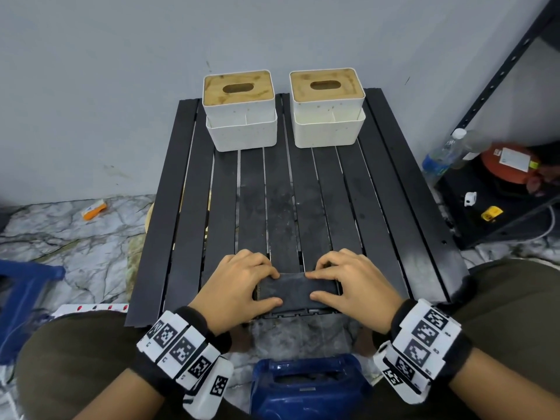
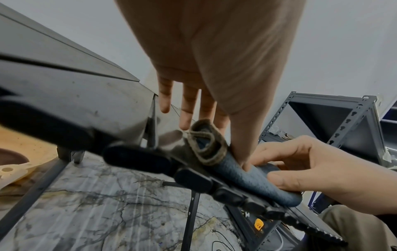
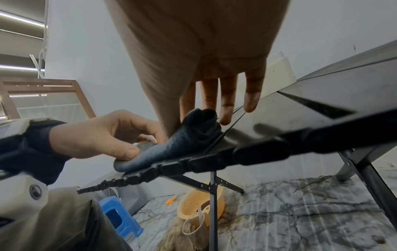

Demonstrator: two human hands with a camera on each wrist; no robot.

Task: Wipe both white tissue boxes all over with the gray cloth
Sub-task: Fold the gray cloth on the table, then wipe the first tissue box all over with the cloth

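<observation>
Two white tissue boxes with wooden lids stand side by side at the far end of the black slatted table [image 1: 385, 207]: the left box [image 1: 242, 128] and the right box [image 1: 328, 125]. The folded gray cloth [image 1: 297, 291] lies at the table's near edge. My left hand [image 1: 274, 288] pinches its left end between thumb and index finger. My right hand [image 1: 313, 285] pinches its right end the same way. The wrist views show the cloth [image 2: 247, 180] [image 3: 163, 152] rolled into layers on the table edge, with the other fingers stretched over it. Both hands are far from the boxes.
A wall stands right behind the boxes. A black metal shelf [image 1: 497, 207] at the right holds a water bottle [image 1: 439, 159] and a red object. A blue stool [image 1: 27, 298] stands at the left, and another blue stool [image 1: 306, 386] between my knees. A beige colander [image 3: 201, 208] lies under the table.
</observation>
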